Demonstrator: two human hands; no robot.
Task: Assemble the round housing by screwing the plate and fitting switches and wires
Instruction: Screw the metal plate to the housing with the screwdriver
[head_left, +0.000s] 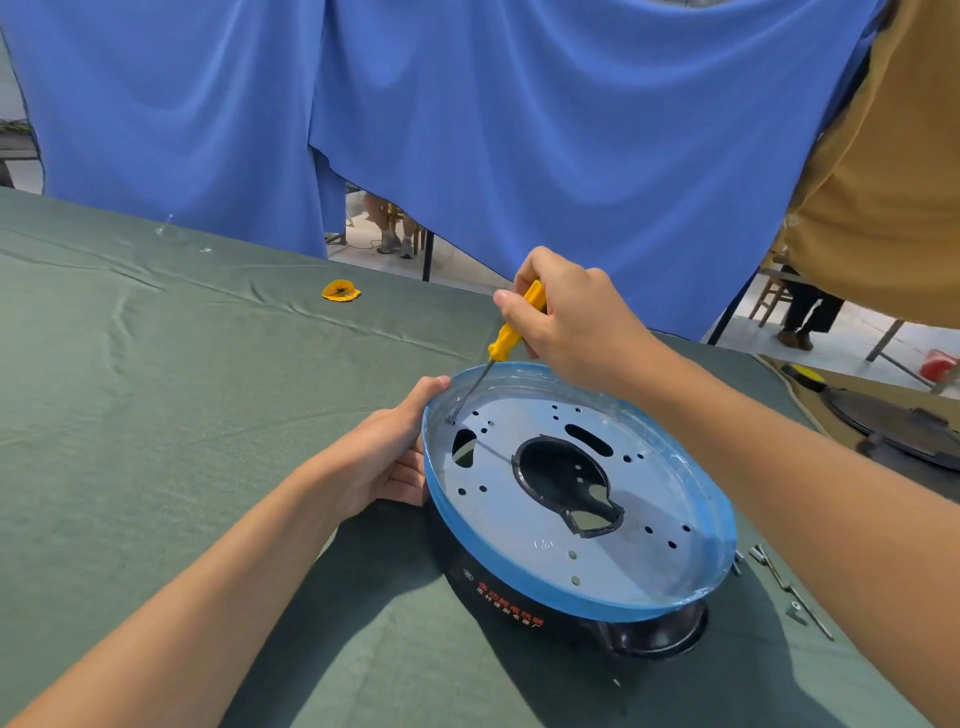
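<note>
The round black housing (524, 577) with a blue-taped rim lies on the green table cloth (156, 415), tilted up on its left side. A grey metal plate (545, 519) with several holes and a large central cut-out sits inside it. My left hand (387, 457) grips the housing's left rim, thumb over the edge. My right hand (571, 322) holds a yellow-handled screwdriver (511, 327), whose tip stands on a screw (451, 419) at the plate's far left edge.
Loose metal rods and small fittings (784, 582) lie right of the housing. A small yellow dish (341, 291) sits farther back on the cloth. Another dark round housing (904, 421) rests at the right edge. Blue curtains (467, 130) hang behind the table.
</note>
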